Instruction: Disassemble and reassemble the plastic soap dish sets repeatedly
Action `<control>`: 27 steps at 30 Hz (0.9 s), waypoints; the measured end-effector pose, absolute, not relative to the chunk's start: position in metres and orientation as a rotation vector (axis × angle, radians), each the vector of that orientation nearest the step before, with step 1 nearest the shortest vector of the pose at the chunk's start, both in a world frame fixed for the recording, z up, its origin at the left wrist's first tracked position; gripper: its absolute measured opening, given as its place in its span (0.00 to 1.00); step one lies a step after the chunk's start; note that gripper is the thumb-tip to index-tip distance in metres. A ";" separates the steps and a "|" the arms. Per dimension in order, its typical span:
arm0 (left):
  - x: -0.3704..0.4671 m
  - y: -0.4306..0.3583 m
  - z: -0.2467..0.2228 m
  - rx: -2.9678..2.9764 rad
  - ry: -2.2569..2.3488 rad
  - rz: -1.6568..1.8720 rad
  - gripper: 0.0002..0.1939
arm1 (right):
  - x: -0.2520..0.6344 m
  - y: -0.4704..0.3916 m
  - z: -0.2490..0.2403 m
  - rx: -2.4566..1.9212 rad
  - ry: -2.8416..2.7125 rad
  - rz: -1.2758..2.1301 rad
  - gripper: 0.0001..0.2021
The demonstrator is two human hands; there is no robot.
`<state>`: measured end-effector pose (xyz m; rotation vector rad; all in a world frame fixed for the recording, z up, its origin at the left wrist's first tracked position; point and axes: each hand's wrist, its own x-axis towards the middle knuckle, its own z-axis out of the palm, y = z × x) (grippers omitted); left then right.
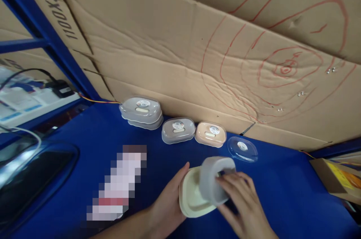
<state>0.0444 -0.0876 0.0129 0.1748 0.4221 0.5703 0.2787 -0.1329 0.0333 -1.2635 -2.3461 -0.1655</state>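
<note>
My left hand (169,197) grips a cream oval plastic container (188,195) by its left side, thumb along the rim. In my right hand (244,201) is a grey oval plastic piece (208,180), tilted over the container's right half. The fingers reach into its opening, and it covers part of the cream surface. Whether the two pieces touch cannot be made out. Just beyond the hands lies a clear lid (242,149) with a round sticker.
Along the cardboard wall (158,50) sit stacked grey lidded boxes (141,109), another grey box (178,130) and a peach box (210,133). A pixelated object (118,182) lies on the blue table (152,156). Cables and a power strip (42,101) are left; a carton (337,180) is right.
</note>
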 end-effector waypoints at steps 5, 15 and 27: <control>0.044 -0.088 0.014 0.159 0.440 0.548 0.35 | 0.243 -0.136 0.047 -1.073 -2.416 -0.081 0.14; 0.043 -0.083 0.018 0.157 0.599 0.567 0.27 | 0.260 -0.138 0.023 -1.023 -2.542 0.031 0.19; 0.038 -0.077 0.021 0.140 0.700 0.626 0.20 | 0.351 -0.084 -0.023 -1.829 -2.050 -0.154 0.21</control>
